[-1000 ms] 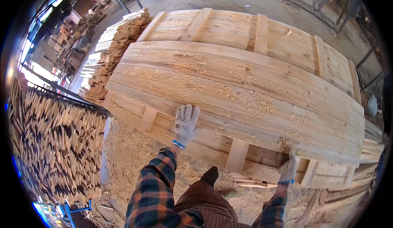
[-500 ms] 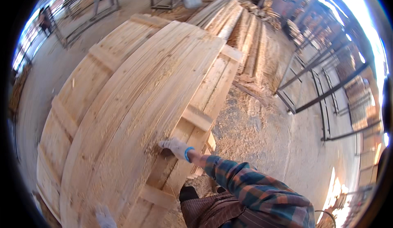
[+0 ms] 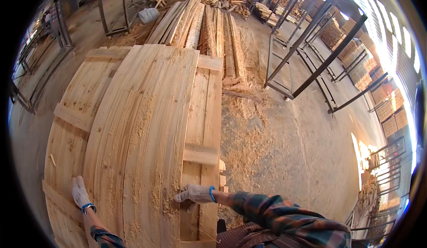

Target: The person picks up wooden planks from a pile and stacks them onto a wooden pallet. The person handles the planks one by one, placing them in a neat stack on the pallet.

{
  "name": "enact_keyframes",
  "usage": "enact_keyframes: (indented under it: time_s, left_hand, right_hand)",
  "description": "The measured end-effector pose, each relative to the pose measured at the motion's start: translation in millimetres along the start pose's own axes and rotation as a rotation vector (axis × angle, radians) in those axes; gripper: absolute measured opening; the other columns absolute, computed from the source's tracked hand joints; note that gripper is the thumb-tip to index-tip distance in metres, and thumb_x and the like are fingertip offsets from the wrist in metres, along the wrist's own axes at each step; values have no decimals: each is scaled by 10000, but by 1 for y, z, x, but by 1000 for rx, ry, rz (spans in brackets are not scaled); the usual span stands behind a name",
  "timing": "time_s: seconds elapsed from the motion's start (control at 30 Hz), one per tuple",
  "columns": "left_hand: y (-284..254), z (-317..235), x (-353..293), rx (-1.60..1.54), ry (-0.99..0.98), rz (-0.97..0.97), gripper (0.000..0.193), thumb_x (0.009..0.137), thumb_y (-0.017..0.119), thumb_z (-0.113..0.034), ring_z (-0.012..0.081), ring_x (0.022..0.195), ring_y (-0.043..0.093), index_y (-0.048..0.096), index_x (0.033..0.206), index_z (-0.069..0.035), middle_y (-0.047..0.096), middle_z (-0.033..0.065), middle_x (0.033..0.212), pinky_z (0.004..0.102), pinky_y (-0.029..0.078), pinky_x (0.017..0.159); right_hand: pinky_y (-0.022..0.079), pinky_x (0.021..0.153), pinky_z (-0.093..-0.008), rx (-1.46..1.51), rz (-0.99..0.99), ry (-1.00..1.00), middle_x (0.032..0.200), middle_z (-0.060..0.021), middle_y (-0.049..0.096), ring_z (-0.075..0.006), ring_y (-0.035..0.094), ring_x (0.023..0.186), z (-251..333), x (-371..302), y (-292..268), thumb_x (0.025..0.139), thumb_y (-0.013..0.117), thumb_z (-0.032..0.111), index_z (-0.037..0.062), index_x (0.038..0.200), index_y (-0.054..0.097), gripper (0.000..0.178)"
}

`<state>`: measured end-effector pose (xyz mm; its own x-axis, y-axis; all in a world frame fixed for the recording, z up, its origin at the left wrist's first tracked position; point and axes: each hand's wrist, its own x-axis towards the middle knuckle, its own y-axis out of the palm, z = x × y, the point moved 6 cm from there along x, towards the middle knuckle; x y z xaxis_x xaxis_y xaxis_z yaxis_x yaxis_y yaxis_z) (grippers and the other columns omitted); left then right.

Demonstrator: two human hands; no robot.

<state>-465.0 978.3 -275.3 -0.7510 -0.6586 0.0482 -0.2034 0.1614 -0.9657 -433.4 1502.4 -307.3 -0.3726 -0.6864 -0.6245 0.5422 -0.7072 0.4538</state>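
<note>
A wide layer of pale wooden planks [image 3: 147,110], strewn with shavings, lies lengthwise in front of me. Under it a wider wooden panel with crosspieces [image 3: 200,154] shows on both sides. My left hand [image 3: 81,193], in a white glove with a blue cuff, is at the left edge of the plank layer, fingers stretched out and pointing away from me. On the opposite edge, my right hand [image 3: 196,194], gloved alike, has its fingers curled at the rightmost plank [image 3: 171,159]. Its thumb side is partly hidden.
Beyond the far end lies a stack of long rough boards [image 3: 187,23]. Dark metal frames [image 3: 311,72] stand on the right, and another metal frame [image 3: 113,12] at the far left. Stacked lumber [image 3: 356,63] lines the right side. Sawdust [image 3: 253,145] covers the floor beside the panel.
My view has turned, so the planks now run more straight ahead. My left hand has come up from the lower edge to the planks' left edge. The right stays at the right edge.
</note>
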Motion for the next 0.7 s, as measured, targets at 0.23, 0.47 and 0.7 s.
enact_keyframes:
  time_s: [0.23, 0.47, 0.7]
  left_hand:
    - [12, -63, -21, 126, -39, 11, 705, 951, 355, -587, 395, 1194, 520, 507, 1340, -19, 527, 223, 1335, 456, 409, 1003]
    - [8, -70, -22, 128, -66, 61, 657, 968, 350, -555, 397, 1141, 545, 528, 1320, -30, 558, 228, 1282, 445, 428, 967]
    - [32, -184, -69, 94, 214, -181, 609, 968, 434, -502, 318, 1259, 487, 434, 1413, -86, 505, 146, 1386, 408, 420, 1026]
  right_hand:
    - [563, 526, -333, 13, -66, -90, 811, -126, 689, -211, 669, 645, -14, 14, -9, 891, 685, 304, -44, 944, 668, 352]
    - [484, 739, -335, -314, -98, 51, 849, -96, 641, -198, 615, 841, -6, 10, -9, 903, 617, 487, -37, 984, 626, 530]
    - [515, 631, -294, -32, -5, 60, 781, -48, 651, -120, 622, 691, -24, 17, -15, 906, 645, 373, -3, 942, 653, 378]
